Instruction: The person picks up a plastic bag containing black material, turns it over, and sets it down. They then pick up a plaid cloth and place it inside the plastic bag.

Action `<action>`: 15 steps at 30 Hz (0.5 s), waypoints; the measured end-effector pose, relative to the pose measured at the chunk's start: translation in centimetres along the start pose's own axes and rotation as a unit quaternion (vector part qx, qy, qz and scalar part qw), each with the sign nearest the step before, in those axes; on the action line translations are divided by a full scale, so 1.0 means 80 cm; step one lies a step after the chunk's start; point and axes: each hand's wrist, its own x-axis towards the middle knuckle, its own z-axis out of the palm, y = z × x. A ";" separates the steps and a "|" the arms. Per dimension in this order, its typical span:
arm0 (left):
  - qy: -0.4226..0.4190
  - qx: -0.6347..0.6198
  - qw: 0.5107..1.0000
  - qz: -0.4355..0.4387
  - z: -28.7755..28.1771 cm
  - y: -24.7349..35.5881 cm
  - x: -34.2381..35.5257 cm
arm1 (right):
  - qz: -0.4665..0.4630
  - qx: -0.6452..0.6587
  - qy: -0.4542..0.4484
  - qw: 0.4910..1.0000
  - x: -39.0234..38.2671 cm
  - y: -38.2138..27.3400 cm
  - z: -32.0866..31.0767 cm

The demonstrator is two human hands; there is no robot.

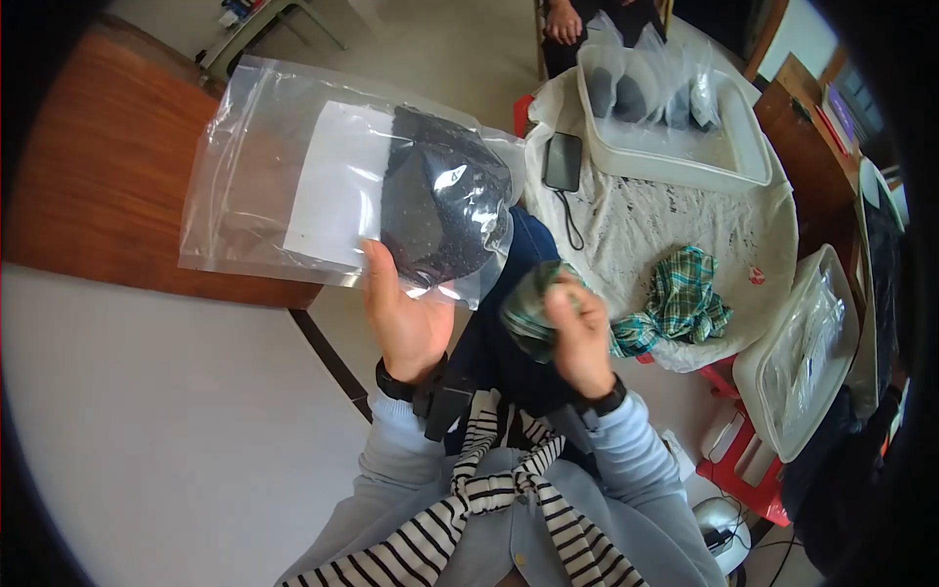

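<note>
While the left hand (406,328) pinches the lower edge of the clear bag (367,181), thumb in front and fingers hidden behind, the right hand (582,342) is closed around a bunched green plaid cloth (531,318). The bag rises beyond the left hand and reaches farther to its left, with the dark filling (445,201) on the side nearer the right hand and a white sheet (333,186) beside it. The step looks like wiping the bag, although the cloth (blurred at its folds) seems just apart from it. More plaid fabric (685,293) lies right of the right hand; whether the 2 pieces join, I cannot tell. The next move probably calls for a steady left hand and light cloth pressure on the plastic.
</note>
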 end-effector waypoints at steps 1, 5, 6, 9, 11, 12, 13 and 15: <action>0.004 0.001 1.000 0.004 -0.004 0.003 0.003 | 0.017 0.046 0.058 0.997 -0.003 -0.001 -0.010; -0.010 -0.011 1.000 0.012 -0.026 0.011 0.003 | -0.030 -0.040 0.150 0.987 -0.010 -0.031 -0.072; -0.016 -0.020 1.000 0.004 -0.031 0.013 0.001 | -0.058 -0.095 0.192 0.975 -0.011 -0.050 -0.083; -0.040 -0.047 0.998 -0.021 -0.043 0.013 0.001 | -0.178 -0.218 0.331 0.901 -0.017 -0.112 -0.127; -0.064 -0.077 0.994 -0.035 -0.047 0.009 -0.002 | -0.220 -0.442 0.326 0.806 -0.023 -0.161 -0.136; -0.083 -0.095 0.991 -0.048 -0.044 0.003 -0.001 | -0.241 -0.639 0.305 0.664 -0.029 -0.185 -0.141; -0.096 -0.105 0.988 -0.062 -0.039 -0.003 0.001 | -0.238 -0.647 0.320 0.650 -0.036 -0.204 -0.134; -0.063 -0.092 0.991 -0.072 -0.027 -0.013 0.001 | -0.290 -0.559 0.150 0.762 -0.050 -0.232 -0.104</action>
